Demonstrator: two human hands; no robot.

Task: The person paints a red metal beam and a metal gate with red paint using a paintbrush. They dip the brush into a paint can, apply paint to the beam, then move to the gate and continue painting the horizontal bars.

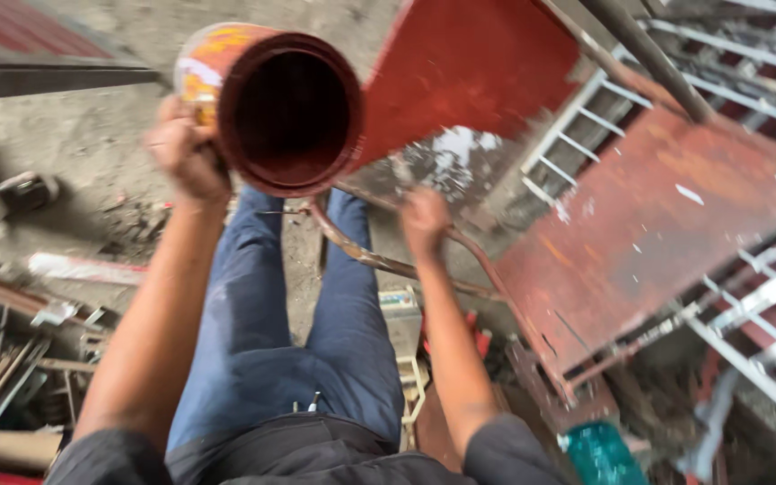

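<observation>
While the left hand (186,153) holds the round red paint can (271,103) tipped up by its side, right hand (424,220) fingers wrap a bent rusty metal rod (361,256).

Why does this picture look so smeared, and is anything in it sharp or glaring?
Head view: motion blur smears nearly everything, most on the right, where the white metal grilles streak. The left hand on the red paint can and the right hand on the curved rod are soft-edged. Light is flat daylight with no hard shadows; the can's inside is dark. The red panel shows no strong glare.
</observation>
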